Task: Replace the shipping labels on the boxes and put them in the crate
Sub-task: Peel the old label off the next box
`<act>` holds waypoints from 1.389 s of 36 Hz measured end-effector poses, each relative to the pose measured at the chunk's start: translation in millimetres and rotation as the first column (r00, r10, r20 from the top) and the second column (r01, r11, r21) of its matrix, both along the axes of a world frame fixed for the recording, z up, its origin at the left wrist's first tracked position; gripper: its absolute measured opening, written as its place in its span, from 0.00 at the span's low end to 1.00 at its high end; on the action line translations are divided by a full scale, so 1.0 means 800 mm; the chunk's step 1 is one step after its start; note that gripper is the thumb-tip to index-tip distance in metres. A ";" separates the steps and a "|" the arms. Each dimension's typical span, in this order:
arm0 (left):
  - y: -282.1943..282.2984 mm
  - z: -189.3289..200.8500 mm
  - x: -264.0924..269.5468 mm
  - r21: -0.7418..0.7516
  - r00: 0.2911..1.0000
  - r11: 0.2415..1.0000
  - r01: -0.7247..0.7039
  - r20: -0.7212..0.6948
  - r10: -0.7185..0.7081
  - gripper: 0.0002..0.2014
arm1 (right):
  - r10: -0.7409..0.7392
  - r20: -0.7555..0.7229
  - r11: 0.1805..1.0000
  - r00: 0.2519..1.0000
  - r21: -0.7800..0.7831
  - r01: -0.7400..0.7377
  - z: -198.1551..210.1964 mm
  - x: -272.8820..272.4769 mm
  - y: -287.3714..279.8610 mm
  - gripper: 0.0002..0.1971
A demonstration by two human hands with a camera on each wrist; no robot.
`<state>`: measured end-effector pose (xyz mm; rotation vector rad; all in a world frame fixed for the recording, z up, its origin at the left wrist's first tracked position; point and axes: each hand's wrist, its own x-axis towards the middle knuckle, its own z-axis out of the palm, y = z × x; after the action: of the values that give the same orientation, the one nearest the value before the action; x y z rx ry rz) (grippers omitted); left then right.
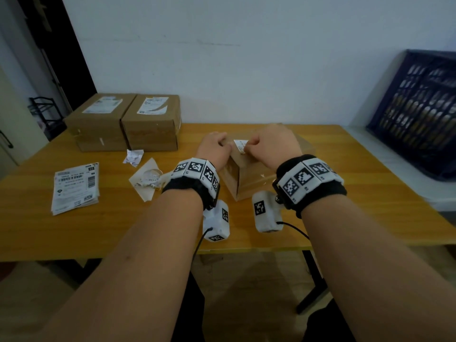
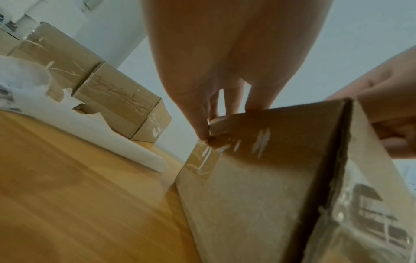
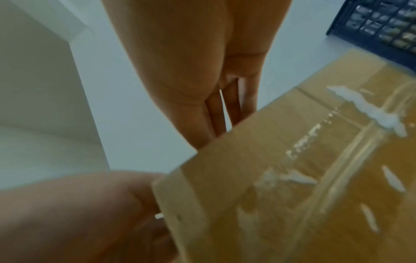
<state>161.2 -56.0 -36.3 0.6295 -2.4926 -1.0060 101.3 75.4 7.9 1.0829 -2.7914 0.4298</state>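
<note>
A small cardboard box [image 1: 246, 176] stands mid-table, turned corner-on toward me. My left hand [image 1: 222, 144] grips its upper left edge, thumb and fingers curled over the cardboard [image 2: 247, 178]. My right hand [image 1: 249, 144] pinches the white shipping label [image 1: 239, 145] on the box top, fingers curled at its right edge. In the right wrist view the right hand's fingers [image 3: 216, 113] drop behind the box's top edge [image 3: 281, 178], so the pinch itself is hidden there. A dark blue crate [image 1: 419, 114] stands at the far right, off the table.
Two larger labelled boxes [image 1: 98, 122] [image 1: 153, 122] sit side by side at the back left. A stack of fresh labels [image 1: 76, 186] lies at the left, with a crumpled label [image 1: 134, 156] and torn backing paper [image 1: 145, 178] beside it on the wooden table [image 1: 345, 193].
</note>
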 end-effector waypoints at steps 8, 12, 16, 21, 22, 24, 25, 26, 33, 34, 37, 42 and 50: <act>0.002 -0.001 0.001 0.008 1.000 1.000 0.012 0.029 -0.013 0.20 | 0.022 0.116 1.000 0.993 -0.010 -0.021 0.004 0.003 -0.008 0.10; 0.002 -0.003 0.002 -0.005 1.000 1.000 0.014 0.024 -0.014 0.18 | 0.019 -0.005 0.996 1.000 0.088 -0.019 0.009 0.006 -0.017 0.08; 0.000 -0.002 0.003 0.013 0.999 0.999 0.037 -0.018 -0.037 0.10 | 0.043 -0.081 0.987 0.996 0.156 -0.030 0.012 0.008 -0.025 0.06; -0.008 -0.005 0.007 -0.030 0.999 0.999 0.039 -0.011 -0.039 0.20 | 0.070 -0.062 0.980 0.996 0.193 -0.057 0.012 0.006 -0.028 0.05; -0.009 -0.006 0.006 -0.026 0.999 0.999 0.039 -0.009 -0.039 0.20 | 0.081 -0.055 0.978 0.995 0.197 -0.069 0.012 0.006 -0.029 0.06; -0.009 -0.005 0.006 -0.021 0.999 0.999 0.037 -0.003 -0.037 0.20 | 0.097 -0.036 0.975 0.995 0.202 -0.088 0.013 0.006 -0.029 0.07; -0.009 -0.005 0.006 -0.022 0.999 0.999 0.037 0.000 -0.037 0.20 | 0.103 -0.029 0.974 0.994 0.205 -0.095 0.013 0.006 -0.029 0.07; -0.010 -0.005 0.005 -0.023 0.999 0.999 0.036 0.004 -0.036 0.19 | 0.107 -0.021 0.973 0.994 0.207 -0.100 0.013 0.006 -0.029 0.07; -0.010 -0.002 0.004 -0.002 0.999 0.999 0.043 -0.001 -0.043 0.19 | 0.086 0.024 0.981 0.996 0.173 -0.089 0.010 0.005 -0.023 0.10; -0.009 -0.002 0.004 -0.005 0.999 0.999 0.044 -0.007 -0.044 0.19 | 0.082 0.028 0.983 0.996 0.165 -0.085 0.009 0.004 -0.024 0.10; -0.007 0.000 0.007 -0.018 0.999 0.999 0.037 -0.009 -0.038 0.19 | 0.069 0.036 0.986 0.997 0.147 -0.074 0.005 0.000 -0.024 0.10; -0.007 0.003 0.007 -0.050 0.999 0.998 0.044 0.007 -0.043 0.19 | 0.062 0.073 0.998 0.995 0.006 -0.063 0.000 -0.007 -0.017 0.11; -0.008 0.000 0.004 -0.021 1.000 0.999 0.024 0.014 -0.023 0.19 | 0.148 0.276 0.964 0.950 -0.256 -0.076 0.001 -0.017 0.005 0.10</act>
<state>164.7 -62.8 -36.6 0.6042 -2.5250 -0.9854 87.7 79.6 8.7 1.2118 -2.8235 0.9940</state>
